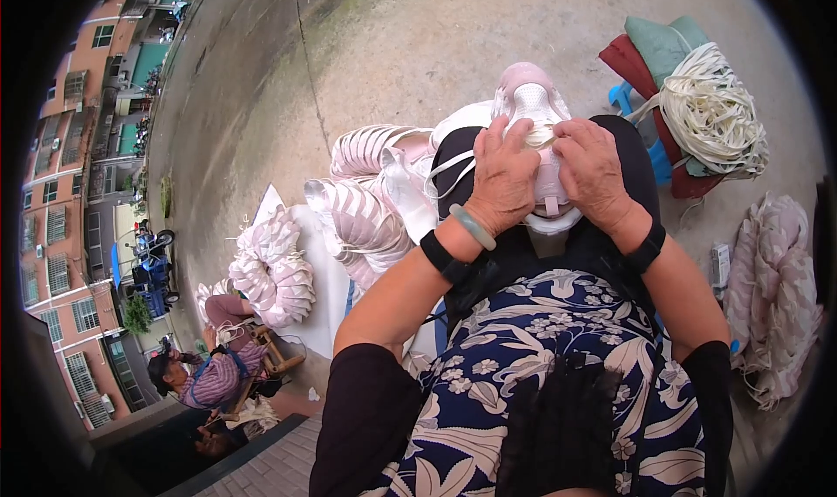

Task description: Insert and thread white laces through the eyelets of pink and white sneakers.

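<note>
Both hands, left (504, 179) and right (595, 173), pinch the white lace (539, 136) on the pink shoe (534, 105), lacing half done, stacked shoes (366, 209) waiting alongside.

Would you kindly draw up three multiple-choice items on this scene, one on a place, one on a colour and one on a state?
1. Where does the bundle of cream laces lie?
A. On stacked cushions at upper right
B. On the person's lap
C. Beside the seated worker at lower left

2. What colour is the bangle on the left wrist?
A. Red
B. Pale green
C. Black

3. What are the left hand and right hand doing?
A. Hanging idle
B. Only the left touches the shoe
C. Both rest on the pink and white shoe, fingers at its laces

Answers: 1 A, the bundle sits on the red and green cushions; 2 B, the ring is pale green beside a black band; 3 C, both hands press on the shoe's laced front.
</note>
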The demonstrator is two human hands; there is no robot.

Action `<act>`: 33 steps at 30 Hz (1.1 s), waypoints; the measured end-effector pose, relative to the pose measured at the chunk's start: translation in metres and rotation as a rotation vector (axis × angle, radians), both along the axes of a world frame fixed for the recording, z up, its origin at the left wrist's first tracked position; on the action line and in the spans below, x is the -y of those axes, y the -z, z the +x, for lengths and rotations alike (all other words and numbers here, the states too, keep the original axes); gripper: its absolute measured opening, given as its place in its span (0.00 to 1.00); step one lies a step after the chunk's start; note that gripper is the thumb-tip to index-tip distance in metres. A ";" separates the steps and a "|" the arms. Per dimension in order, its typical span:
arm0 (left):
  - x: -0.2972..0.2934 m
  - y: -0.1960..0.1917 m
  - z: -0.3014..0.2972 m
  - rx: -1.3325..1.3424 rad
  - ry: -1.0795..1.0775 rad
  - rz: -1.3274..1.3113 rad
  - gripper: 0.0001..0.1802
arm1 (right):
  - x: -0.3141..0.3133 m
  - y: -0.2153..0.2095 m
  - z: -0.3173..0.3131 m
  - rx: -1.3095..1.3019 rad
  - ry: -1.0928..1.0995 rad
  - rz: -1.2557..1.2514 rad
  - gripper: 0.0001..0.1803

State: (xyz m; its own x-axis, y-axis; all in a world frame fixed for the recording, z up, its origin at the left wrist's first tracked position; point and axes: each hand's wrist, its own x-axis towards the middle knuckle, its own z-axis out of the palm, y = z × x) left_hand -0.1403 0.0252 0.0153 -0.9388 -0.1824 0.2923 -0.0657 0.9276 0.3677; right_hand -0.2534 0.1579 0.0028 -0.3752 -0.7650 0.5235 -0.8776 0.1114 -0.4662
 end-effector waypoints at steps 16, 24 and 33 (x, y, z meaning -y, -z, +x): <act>-0.001 0.009 -0.005 -0.114 0.041 0.117 0.15 | 0.004 0.007 0.008 0.055 0.044 -0.064 0.10; -0.006 0.010 -0.003 -0.161 -0.021 0.155 0.08 | 0.009 0.006 0.007 0.081 0.046 0.026 0.06; 0.032 -0.007 0.015 -0.203 -0.176 0.406 0.07 | -0.065 -0.011 -0.041 0.330 0.131 -0.025 0.02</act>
State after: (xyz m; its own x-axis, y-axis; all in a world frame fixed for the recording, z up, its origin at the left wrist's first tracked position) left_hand -0.1255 -0.0068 0.0222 -0.8149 -0.4706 0.3383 -0.0986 0.6877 0.7192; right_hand -0.2949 0.2227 0.0138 -0.6213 -0.6875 0.3759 -0.6584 0.1979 -0.7262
